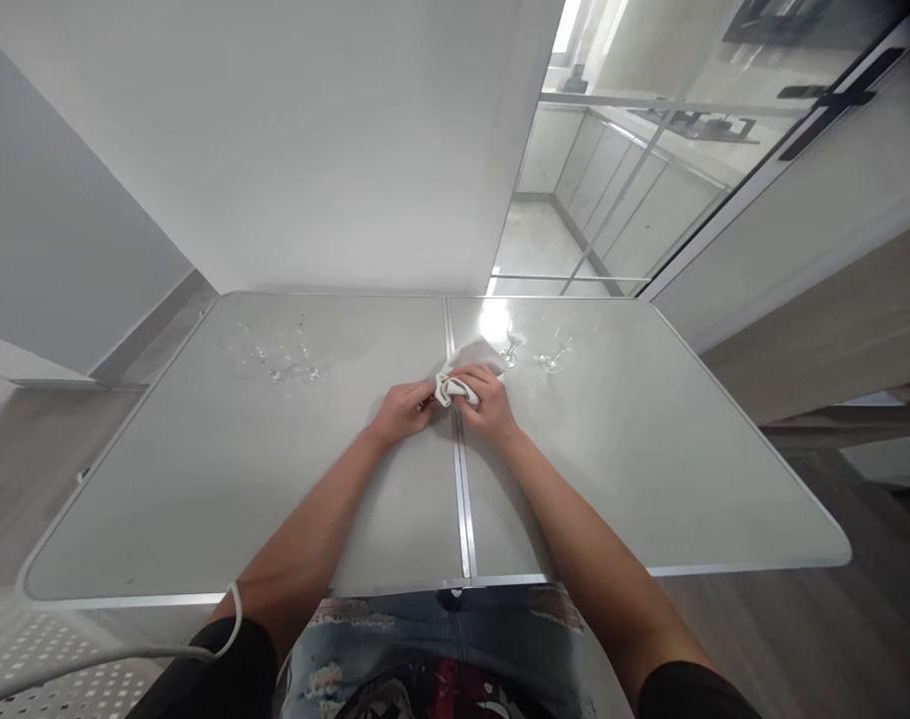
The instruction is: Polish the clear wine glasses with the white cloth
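My right hand (pixel 489 401) is closed around a bunched white cloth (pixel 458 387), just above the middle seam of the table. Beside it, my left hand (pixel 404 411) is closed, its fingertips up against the cloth's left side. A small shiny bit between those fingertips looks like clear glass; its shape is mostly hidden by fingers and cloth. Just past my right hand stands a clear stemmed glass (pixel 510 350), with another stemmed glass (pixel 553 358) to its right. Several more clear glasses (pixel 279 367) are grouped on the table's left half, their outlines faint.
The pale folding table (pixel 611 449) has a metal strip (pixel 460 489) down its middle. Behind it rises a white wall (pixel 312 150), with a glass-paned door (pixel 611 190) at right. A white cable (pixel 155 651) crosses near my left arm, above a perforated white seat (pixel 42 659).
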Tool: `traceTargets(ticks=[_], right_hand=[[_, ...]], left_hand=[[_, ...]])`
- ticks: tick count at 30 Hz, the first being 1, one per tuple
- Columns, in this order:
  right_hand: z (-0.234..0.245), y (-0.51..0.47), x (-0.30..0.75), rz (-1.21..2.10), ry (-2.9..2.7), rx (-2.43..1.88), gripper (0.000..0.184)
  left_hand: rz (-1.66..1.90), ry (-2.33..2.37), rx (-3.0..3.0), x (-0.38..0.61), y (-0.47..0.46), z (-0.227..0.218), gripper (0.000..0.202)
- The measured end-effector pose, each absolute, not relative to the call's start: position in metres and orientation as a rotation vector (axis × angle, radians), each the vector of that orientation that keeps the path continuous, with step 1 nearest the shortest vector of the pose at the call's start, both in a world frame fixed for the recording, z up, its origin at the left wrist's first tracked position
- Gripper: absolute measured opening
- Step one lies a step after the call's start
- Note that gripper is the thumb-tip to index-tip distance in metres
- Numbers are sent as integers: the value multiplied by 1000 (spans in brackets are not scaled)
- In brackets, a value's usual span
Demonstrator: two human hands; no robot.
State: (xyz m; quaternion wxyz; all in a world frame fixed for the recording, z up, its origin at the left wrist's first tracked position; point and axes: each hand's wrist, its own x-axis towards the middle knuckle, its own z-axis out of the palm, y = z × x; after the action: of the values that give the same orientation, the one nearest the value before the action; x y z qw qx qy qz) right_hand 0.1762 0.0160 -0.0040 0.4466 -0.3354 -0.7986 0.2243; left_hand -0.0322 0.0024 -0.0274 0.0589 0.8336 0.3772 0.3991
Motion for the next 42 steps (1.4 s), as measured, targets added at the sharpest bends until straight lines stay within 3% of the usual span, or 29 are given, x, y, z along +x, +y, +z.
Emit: traceTargets(ticks=[6,14,20,23,29,35,38,42], right_hand=[[-7,23,179,1321,-1245,-849,21],[-4,22,167,1736,-673,-636,30],[-19,16,158,1539,-776,-750,30],[-22,10,156,1262,-1181,-841,32],[-14,9,162,684,-1898,-765,55],[-3,12,170,239,-2162,-826,50],[2,13,172,193,-2203,-795,42],[5,14,174,507,-2037,-832,27]], left_hand=[[1293,1075,2412,-30,1,-24,11],[1444,1249,2158,-29,2,-20,16],[1547,1381,1992,-30,6,-22,17],[1571,1449,1914,-31,7,-22,15],[1564,1432,1935,-33,8,-21,8],[1458,1373,2146,-34,5,-22,15],[1340,1304,2324,-33,4,-25,11],[1231,1200,2402,-31,2,-28,8]])
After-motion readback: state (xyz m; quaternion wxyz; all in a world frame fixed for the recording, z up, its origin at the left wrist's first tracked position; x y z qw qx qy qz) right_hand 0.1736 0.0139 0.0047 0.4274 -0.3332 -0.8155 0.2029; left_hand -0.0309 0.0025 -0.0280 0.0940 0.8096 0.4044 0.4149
